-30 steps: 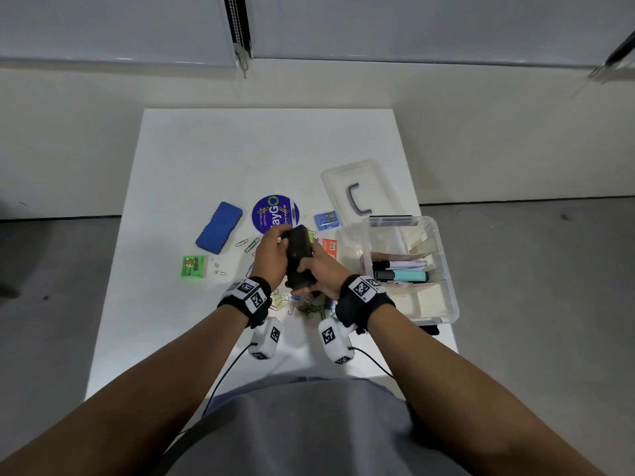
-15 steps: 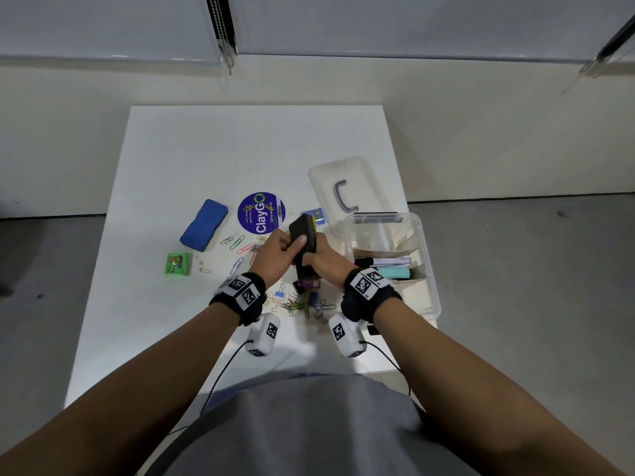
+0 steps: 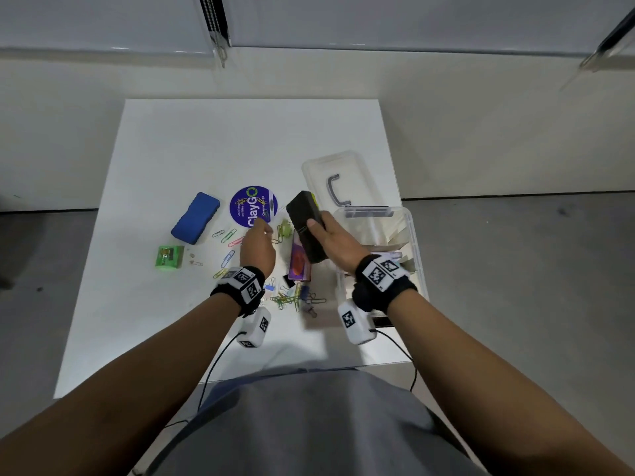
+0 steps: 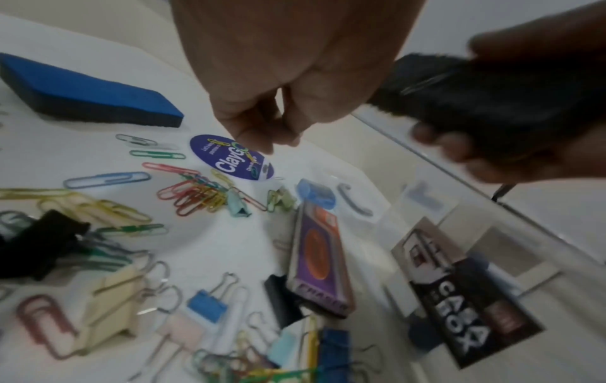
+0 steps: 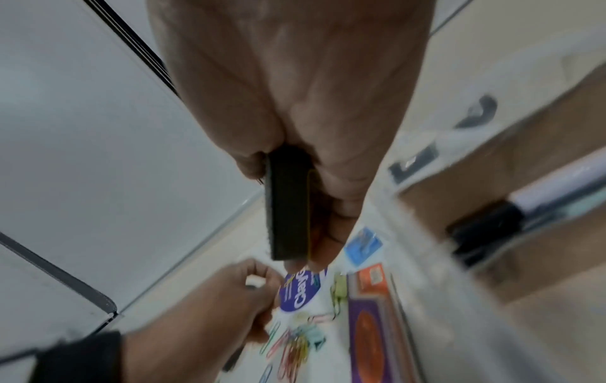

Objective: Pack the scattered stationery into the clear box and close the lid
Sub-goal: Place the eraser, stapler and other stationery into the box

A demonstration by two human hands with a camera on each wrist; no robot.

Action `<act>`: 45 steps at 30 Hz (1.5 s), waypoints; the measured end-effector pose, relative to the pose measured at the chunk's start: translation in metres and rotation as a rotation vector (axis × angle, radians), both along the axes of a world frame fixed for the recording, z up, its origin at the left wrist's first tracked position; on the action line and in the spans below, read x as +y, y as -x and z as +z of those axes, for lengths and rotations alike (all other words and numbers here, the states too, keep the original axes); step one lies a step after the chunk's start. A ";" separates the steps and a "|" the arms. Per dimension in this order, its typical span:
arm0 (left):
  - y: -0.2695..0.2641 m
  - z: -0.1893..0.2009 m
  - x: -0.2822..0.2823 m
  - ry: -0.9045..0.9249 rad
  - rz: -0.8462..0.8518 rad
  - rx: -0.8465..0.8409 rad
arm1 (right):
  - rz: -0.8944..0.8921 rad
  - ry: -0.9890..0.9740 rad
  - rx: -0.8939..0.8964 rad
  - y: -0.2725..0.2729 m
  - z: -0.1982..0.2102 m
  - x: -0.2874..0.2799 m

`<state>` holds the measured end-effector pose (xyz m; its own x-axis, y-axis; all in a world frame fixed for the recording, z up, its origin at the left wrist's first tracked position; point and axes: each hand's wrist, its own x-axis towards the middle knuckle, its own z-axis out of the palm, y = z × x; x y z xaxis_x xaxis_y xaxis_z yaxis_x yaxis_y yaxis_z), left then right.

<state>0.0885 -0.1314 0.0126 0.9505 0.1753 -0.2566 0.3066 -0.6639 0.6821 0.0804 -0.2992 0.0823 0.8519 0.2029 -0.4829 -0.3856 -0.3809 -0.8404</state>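
The right hand [image 3: 338, 240] holds a black eraser [image 3: 307, 226] above the bench [image 3: 220, 142], its grip closed around the lower half, the upper end jutting past the fingers beside the clear box [image 3: 410, 235]. The left hand [image 3: 257, 247] hovers over scattered paper clips [image 3: 226, 257], fingers loosely curled, holding nothing.

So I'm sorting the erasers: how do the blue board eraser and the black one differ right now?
The blue board eraser lies flat on the table, untouched; the black eraser is held off it, tilted, gripped by the right hand beside the clear box. Colours differ: blue against black. Both are similar-sized oblong blocks.
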 end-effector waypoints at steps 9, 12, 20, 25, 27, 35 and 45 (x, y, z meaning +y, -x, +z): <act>0.011 0.021 -0.055 0.477 -0.104 0.062 | -0.094 -0.038 0.013 0.014 -0.008 -0.012; 0.013 0.016 -0.057 0.427 -0.048 0.016 | -0.146 -0.083 0.019 0.016 -0.011 -0.007; 0.016 0.015 -0.056 0.295 0.056 -0.136 | -0.172 -0.122 0.030 0.013 -0.016 -0.003; 0.014 0.017 -0.059 0.269 0.027 -0.085 | -0.205 -0.126 0.046 0.013 -0.019 -0.005; 0.011 0.015 -0.058 0.206 -0.018 -0.063 | -0.195 -0.066 0.031 0.015 -0.018 -0.008; 0.005 -0.032 -0.023 -0.327 -0.211 0.162 | 0.211 0.351 -0.300 0.048 0.037 -0.092; 0.011 -0.041 -0.062 -0.453 -0.249 0.315 | 0.523 0.880 -0.241 0.086 0.005 -0.120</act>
